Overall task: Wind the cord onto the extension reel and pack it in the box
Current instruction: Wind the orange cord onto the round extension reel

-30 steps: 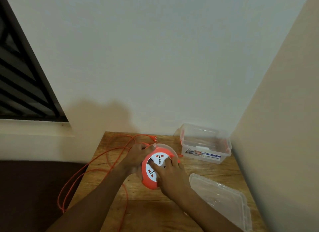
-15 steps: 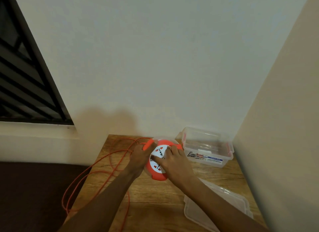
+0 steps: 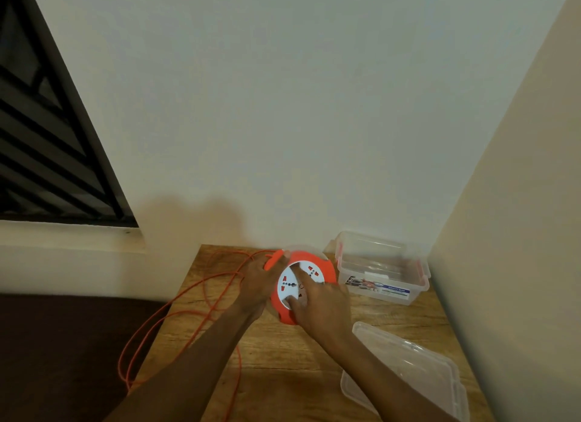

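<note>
Right now, from my head camera, the round orange plastic extension reel with its white socket face (image 3: pixel 300 285) sits tilted on the wooden table (image 3: pixel 283 358), just beside the clear plastic box (image 3: pixel 382 272). My left hand (image 3: pixel 259 280) grips its left rim; my right hand (image 3: pixel 320 299) presses curled fingers into the socket face to turn it. Most of the thin orange cord (image 3: pixel 176 308) lies loose, trailing off the table edge. I should brace firmly, turn evenly, and let loops feed without snagging. 1 clear lid (image 3: pixel 405 374) waits nearby.
</note>
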Demonstrator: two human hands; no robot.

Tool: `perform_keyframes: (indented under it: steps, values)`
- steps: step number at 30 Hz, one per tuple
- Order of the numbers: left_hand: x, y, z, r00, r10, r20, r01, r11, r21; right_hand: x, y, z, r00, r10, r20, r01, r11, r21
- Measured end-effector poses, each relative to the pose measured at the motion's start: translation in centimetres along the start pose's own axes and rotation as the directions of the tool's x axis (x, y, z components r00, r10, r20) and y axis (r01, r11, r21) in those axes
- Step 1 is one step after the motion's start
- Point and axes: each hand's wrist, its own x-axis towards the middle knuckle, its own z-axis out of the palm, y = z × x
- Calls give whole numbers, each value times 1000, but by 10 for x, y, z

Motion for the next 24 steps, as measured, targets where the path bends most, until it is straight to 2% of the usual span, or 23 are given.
perform_keyframes:
  steps: [2,4,5,6,7,8,9,11,12,13,14,15,16,17,18,19,20,21,22,24]
  values:
    - [0,-3,5,999,10,-37,-10,1000,0,-2,-3,4,991,133,30,-136,975,178]
    - [-2,-5,13,997,16,-81,-17,1000,-8,-3,-7,5,955,286,83,-295,865,407]
    - [-3,-6,17,994,21,-111,-21,1000,-5,-3,-9,3,922,363,134,-372,738,562]
    - [-3,-7,20,990,31,-134,-31,1000,5,-3,-10,2,873,434,222,-449,539,712]
    - [-3,-8,23,989,41,-143,-39,999,13,-4,-10,1,811,477,339,-511,296,807]
    - [-3,-10,26,989,47,-139,-45,999,15,-5,-11,-1,757,487,436,-533,75,843]
    - [-3,-11,27,990,46,-130,-45,999,14,-7,-12,-4,718,489,495,-534,-69,843]
    - [-1,-13,29,995,48,-90,-46,998,32,-10,-12,-7,680,473,560,-533,-205,821]
    - [1,-14,29,997,41,-67,-38,998,40,-11,-13,-9,682,452,574,-542,-214,813]
    - [2,-14,27,998,23,-51,-21,999,36,-13,-12,-11,699,421,578,-562,-177,808]
    - [3,-14,25,999,3,-36,-2,1000,23,-15,-11,-14,731,386,563,-581,-82,810]
    - [5,-13,21,1000,-17,-25,17,1000,5,-18,-9,-16,781,351,516,-579,96,810]
    - [7,-12,17,999,-40,-16,40,999,-14,-21,-6,-18,844,321,430,-527,340,779]
    - [9,-11,12,998,-66,-6,66,997,-34,-24,-1,-20,912,282,297,-409,586,699]
    - [11,-10,8,996,-86,12,86,995,-43,-26,4,-22,972,196,128,-234,781,579]
    - [14,-7,2,995,-95,31,96,995,-41,-26,10,-24,998,48,-33,-29,902,432]
    - [16,-5,-2,994,-96,51,98,995,-28,-24,17,-26,978,-144,-149,179,948,262]
    - [19,-3,-7,992,-100,75,101,995,-11,-20,22,-27,925,-338,-177,356,931,83]
    - [21,-1,-10,988,-108,108,107,994,9,-14,27,-28,865,-489,-112,484,873,-67]
    - [24,4,-14,976,-115,183,107,993,51,2,32,-31,783,-610,124,622,757,-202]
